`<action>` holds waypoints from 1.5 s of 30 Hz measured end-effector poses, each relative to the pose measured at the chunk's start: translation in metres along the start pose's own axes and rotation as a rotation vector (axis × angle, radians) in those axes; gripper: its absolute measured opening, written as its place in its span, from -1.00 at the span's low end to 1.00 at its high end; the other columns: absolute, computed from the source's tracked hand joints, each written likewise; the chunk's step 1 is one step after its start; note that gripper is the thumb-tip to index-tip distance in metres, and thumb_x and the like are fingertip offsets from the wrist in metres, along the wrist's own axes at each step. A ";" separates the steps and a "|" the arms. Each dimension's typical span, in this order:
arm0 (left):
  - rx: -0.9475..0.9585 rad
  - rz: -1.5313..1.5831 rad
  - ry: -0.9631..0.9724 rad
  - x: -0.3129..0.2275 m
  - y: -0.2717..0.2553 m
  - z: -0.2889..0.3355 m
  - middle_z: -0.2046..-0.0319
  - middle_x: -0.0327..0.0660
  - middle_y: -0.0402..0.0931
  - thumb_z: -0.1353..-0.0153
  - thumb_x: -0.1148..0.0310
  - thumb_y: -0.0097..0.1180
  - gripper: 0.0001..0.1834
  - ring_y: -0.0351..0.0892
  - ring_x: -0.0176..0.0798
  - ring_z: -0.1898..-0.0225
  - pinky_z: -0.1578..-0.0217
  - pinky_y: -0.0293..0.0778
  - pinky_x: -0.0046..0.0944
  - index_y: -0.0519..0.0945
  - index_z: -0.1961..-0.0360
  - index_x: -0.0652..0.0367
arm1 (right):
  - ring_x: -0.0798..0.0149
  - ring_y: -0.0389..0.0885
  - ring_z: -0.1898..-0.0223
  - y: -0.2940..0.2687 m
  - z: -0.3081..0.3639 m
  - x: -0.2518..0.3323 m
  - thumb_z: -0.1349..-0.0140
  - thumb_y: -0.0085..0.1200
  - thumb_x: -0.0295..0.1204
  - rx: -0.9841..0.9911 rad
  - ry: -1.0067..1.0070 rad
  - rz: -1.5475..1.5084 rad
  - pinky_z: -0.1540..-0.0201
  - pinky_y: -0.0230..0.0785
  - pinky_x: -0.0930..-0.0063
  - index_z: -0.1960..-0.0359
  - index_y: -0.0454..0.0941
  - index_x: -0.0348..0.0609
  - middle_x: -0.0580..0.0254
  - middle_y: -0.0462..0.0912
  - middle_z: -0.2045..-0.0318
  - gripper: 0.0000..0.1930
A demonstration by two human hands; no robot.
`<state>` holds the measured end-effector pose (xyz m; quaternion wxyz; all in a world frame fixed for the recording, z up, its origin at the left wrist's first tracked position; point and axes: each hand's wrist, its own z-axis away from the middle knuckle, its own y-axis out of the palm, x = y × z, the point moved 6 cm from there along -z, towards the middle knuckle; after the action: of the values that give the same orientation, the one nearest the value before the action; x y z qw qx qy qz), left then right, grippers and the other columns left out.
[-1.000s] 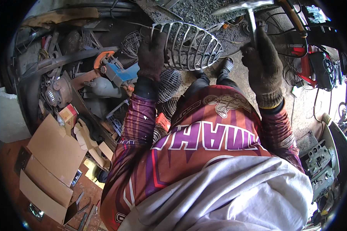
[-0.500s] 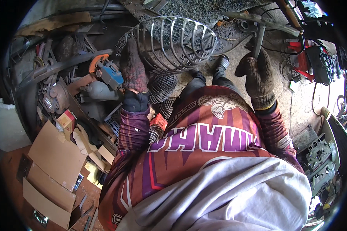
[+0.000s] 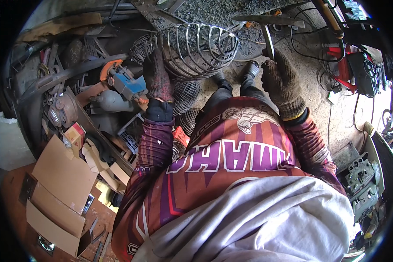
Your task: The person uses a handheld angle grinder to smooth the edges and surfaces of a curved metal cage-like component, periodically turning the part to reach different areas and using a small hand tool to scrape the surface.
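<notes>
A knitted work glove covers my left hand, closed on the left end of a cage-like metal basket made of curved bars. The basket lies on its side, its rounded end toward the right. In my right hand, also gloved, the handle of a hammer is gripped. The hammer's long head is up beyond the hand, right of the basket and apart from it in the picture. My left fingertips are partly hidden.
Dark coal-like bits cover a metal surface at the far side. More wire baskets stand below my left hand. At left are a blue-and-orange tool, scrap metal and an open cardboard box. Cables and a red-and-black machine are at right.
My right hand and the hammer have moved left toward the basket. My left hand has shifted slightly right, and the basket has tilted and moved a little.
</notes>
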<state>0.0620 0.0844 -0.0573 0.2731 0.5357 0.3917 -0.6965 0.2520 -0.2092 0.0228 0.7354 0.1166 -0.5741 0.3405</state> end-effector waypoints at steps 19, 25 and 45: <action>-0.008 -0.965 0.622 -0.026 0.008 0.011 0.09 0.07 0.45 -0.32 0.25 -0.01 -0.61 0.49 0.00 0.04 0.10 0.42 -0.06 0.39 -0.07 0.27 | 0.18 0.61 0.41 0.008 0.004 0.006 -0.26 0.10 -0.43 0.098 -0.172 0.164 0.41 0.45 0.32 -0.05 0.42 -0.34 0.00 0.59 0.37 -0.63; -0.058 -0.350 0.194 -0.021 0.001 0.005 0.15 0.09 0.46 -0.33 0.13 -0.03 -0.59 0.51 0.09 0.14 0.12 0.42 -0.07 0.46 -0.02 0.24 | 0.54 0.43 0.57 0.014 0.007 0.028 -0.38 -0.07 -0.38 0.110 -0.182 0.138 0.52 0.31 0.61 -0.14 0.42 -0.23 0.40 0.49 0.54 -0.66; -0.070 -0.495 0.241 -0.033 0.001 0.007 0.13 0.12 0.47 -0.33 0.05 -0.04 -0.46 0.49 0.06 0.07 0.05 0.36 -0.08 0.45 -0.01 0.40 | 0.56 0.45 0.54 0.025 0.007 0.045 -0.34 -0.02 -0.43 0.044 -0.235 0.205 0.49 0.32 0.60 -0.11 0.45 -0.26 0.35 0.53 0.53 -0.66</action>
<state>0.0679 0.0771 -0.0249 0.0644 0.4928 0.5640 -0.6594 0.2356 -0.1783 0.0615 0.6218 0.1122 -0.6576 0.4103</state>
